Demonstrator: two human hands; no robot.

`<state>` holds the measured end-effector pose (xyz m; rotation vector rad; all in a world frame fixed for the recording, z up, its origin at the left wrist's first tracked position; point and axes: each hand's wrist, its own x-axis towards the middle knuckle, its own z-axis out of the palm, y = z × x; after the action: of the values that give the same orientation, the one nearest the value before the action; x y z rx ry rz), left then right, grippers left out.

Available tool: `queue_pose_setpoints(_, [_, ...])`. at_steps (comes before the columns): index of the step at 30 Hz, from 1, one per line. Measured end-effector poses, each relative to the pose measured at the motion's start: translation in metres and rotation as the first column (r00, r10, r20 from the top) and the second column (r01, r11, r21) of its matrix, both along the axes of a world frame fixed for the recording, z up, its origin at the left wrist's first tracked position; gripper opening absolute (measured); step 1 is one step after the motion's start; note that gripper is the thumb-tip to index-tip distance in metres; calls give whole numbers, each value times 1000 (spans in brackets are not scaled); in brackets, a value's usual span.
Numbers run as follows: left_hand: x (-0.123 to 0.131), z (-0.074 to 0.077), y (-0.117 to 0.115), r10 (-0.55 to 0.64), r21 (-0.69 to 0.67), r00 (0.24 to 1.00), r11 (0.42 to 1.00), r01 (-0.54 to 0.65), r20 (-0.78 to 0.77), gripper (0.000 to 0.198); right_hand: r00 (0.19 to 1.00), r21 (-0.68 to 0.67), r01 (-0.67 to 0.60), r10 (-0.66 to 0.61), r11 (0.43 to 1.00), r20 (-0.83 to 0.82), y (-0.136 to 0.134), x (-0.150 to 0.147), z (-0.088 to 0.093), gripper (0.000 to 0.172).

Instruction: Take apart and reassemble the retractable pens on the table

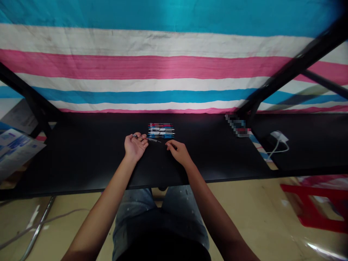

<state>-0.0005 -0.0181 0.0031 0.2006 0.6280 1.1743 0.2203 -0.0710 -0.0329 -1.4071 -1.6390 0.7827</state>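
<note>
My left hand (136, 146) is turned palm up, its fingers curled around a slim pen (153, 140). The pen's pale, narrow end points right, toward my other hand; part of its body is hidden by the fingers. A short way to the right, my right hand (177, 151) is closed in a pinch, thumb against fingertips. Whatever it may hold is too small to make out. Just beyond both hands lies a stack of several pens (161, 130) in red, white and blue, side by side and lengthwise left to right.
The pens lie on a black tabletop (89, 152) with a striped sheet (163, 69) behind it. A pixelated object (239, 125) sits at the right. A white cable (280, 143) rests farther right, papers (17, 150) at far left, a red stool (315, 206) below right.
</note>
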Motion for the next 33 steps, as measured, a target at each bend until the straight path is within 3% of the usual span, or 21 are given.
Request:
queue_pose_setpoints(9, [-2, -2, 1, -11, 0, 1000, 1000, 11, 26, 34, 1000, 0, -2, 2, 1000, -2, 0, 0, -1, 23])
queue_pose_setpoints(33, [-1, -1, 1, -26, -14, 999, 1000, 27, 35, 26, 1000, 3, 0, 0, 1000, 3, 0, 0, -2, 23])
